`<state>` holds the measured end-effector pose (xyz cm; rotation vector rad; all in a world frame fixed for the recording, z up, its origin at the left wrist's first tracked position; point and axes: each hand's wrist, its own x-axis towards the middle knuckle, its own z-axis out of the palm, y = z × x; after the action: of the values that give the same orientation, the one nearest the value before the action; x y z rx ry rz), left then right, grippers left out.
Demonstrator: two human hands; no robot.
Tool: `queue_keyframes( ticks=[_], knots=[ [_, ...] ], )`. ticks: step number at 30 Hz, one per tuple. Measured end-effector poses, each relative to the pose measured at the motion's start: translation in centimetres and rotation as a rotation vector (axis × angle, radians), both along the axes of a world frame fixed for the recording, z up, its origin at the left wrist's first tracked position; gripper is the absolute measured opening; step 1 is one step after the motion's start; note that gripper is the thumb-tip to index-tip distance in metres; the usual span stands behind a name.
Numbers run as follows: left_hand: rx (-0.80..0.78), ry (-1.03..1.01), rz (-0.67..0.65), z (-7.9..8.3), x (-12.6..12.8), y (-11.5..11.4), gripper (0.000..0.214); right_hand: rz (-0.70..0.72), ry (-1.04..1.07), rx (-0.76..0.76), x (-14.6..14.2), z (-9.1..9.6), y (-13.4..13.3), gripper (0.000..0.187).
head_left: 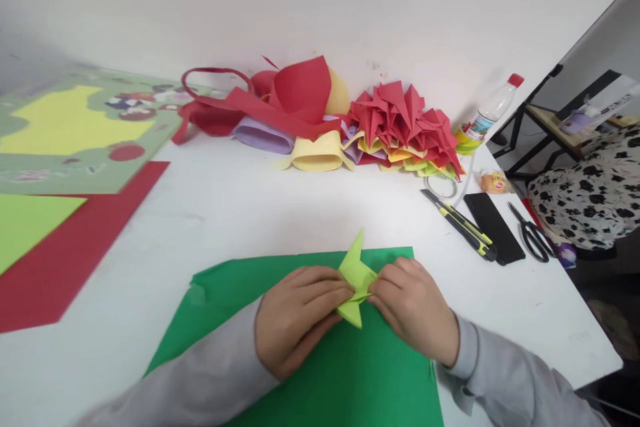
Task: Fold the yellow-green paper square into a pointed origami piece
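A folded lime-green paper piece (358,273) with pointed tips is held between my two hands, above a large green sheet (345,373). My left hand (305,313) grips its left side, fingers laid over the front and thumb beneath. On the right, my right hand (413,303) pinches the piece's right tip between thumb and fingers. One tip points up and another points down between the hands. The parts under my fingers are hidden.
Folded red paper shapes (395,113) and curled paper pieces (305,93) line the wall. At right lie a utility knife (463,227), black phone (495,227), scissors (535,233), tape roll (440,185) and bottle (493,110). Red paper (75,267) lies left. A person's patterned clothing (590,187) shows at far right.
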<state>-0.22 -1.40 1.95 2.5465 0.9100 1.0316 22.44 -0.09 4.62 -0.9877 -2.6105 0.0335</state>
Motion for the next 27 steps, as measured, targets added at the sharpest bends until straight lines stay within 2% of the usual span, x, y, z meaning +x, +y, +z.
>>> queue_keyframes(
  ticks=[4, 8, 10, 14, 16, 20, 22, 24, 27],
  knots=[
    [-0.149, -0.044, 0.122, -0.1, 0.0, 0.4, 0.024, -0.115, 0.063, -0.256, 0.0, 0.2, 0.8, 0.021],
    [-0.165, -0.004, 0.228, -0.1, 0.1, 0.5, 0.032, -0.215, 0.171, -0.515, 0.0, 1.0, 1.5, 0.014],
    [-0.163, 0.003, 0.272, -0.2, 0.4, 0.5, 0.033, -0.223, 0.217, -0.588, 0.0, 1.3, 1.7, 0.012],
    [-0.133, 0.022, 0.399, -0.5, 1.1, 0.3, 0.021, -0.269, 0.29, -0.65, 0.3, 1.5, 1.9, 0.005],
    [-0.106, 0.03, 0.446, -0.7, 1.4, 0.2, 0.022, -0.281, 0.323, -0.7, 0.5, 1.6, 2.0, 0.006],
    [-0.018, 0.084, 0.449, -1.0, 1.4, 0.1, 0.021, -0.258, 0.361, -0.799, 1.2, 2.0, 2.2, 0.018],
    [-0.008, 0.1, 0.441, -1.1, 1.3, 0.1, 0.02, -0.249, 0.39, -0.815, 1.6, 2.0, 2.0, 0.014],
    [-0.015, 0.096, 0.429, -1.1, 1.2, 0.1, 0.021, -0.211, 0.397, -0.795, 2.0, 1.8, 1.8, 0.008],
    [-0.021, 0.071, 0.402, -0.9, 1.1, 0.0, 0.021, -0.11, 0.303, -0.652, 2.5, 1.5, 1.4, 0.02]
  ],
)
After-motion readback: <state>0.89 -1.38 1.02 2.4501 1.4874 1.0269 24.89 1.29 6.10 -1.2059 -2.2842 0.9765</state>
